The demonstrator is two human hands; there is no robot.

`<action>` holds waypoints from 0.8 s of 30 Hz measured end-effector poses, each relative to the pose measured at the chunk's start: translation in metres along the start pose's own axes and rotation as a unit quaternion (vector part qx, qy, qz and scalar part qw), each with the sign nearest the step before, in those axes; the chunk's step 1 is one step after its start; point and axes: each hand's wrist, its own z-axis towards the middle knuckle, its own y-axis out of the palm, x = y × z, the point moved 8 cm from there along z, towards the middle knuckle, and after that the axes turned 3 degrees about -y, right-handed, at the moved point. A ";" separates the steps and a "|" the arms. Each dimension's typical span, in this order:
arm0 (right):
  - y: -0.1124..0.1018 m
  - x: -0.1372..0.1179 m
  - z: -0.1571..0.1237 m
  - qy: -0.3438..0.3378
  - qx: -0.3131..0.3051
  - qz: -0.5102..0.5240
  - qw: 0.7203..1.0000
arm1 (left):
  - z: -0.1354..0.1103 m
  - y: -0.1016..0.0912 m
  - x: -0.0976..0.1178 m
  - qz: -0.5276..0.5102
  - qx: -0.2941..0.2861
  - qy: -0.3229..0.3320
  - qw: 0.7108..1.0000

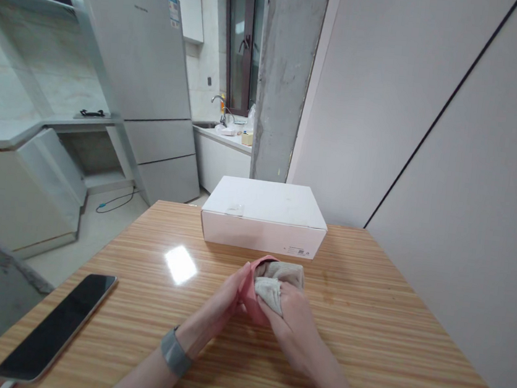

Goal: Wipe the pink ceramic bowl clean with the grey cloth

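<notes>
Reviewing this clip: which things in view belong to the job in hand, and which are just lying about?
In the job:
- pink pouch, held by the left hand
- gray cloth, at the pouch's opening, gripped by the right hand

Lying about:
- phone, on the table
- white box, beyond the hands

Cloth (293,273): ribbed, knit-like fabric, matt. Pink item (251,300): smooth, matt, mat'l unclear. Bench (377,338): wood-grain, v. glossy. Box (271,198): smooth card, semi-matt, w/ clear shiny tape (235,210). Phone (59,327): glossy glass-type screen. Pillar (285,79): rough concrete. Tap (224,110): shiny metal. Fridge (130,48): smooth, low sheen.
</notes>
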 end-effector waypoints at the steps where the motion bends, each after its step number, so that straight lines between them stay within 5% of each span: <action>1: 0.000 0.003 0.002 0.006 0.005 -0.004 1.000 | -0.001 0.004 0.001 0.006 -0.011 0.003 1.000; 5: 0.004 0.006 0.006 -0.003 0.002 -0.022 1.000 | -0.006 0.020 0.012 0.020 -0.058 0.057 0.996; 11: 0.015 0.001 0.003 -0.010 -0.014 -0.083 0.996 | -0.001 0.011 0.001 0.026 -0.008 0.010 1.000; 15: 0.016 0.005 0.004 0.008 -0.011 -0.103 0.995 | -0.004 0.019 0.009 0.007 -0.047 0.078 0.996; 24: 0.007 0.011 0.008 0.024 0.018 -0.112 0.993 | -0.007 0.020 0.005 -0.015 -0.054 0.066 0.996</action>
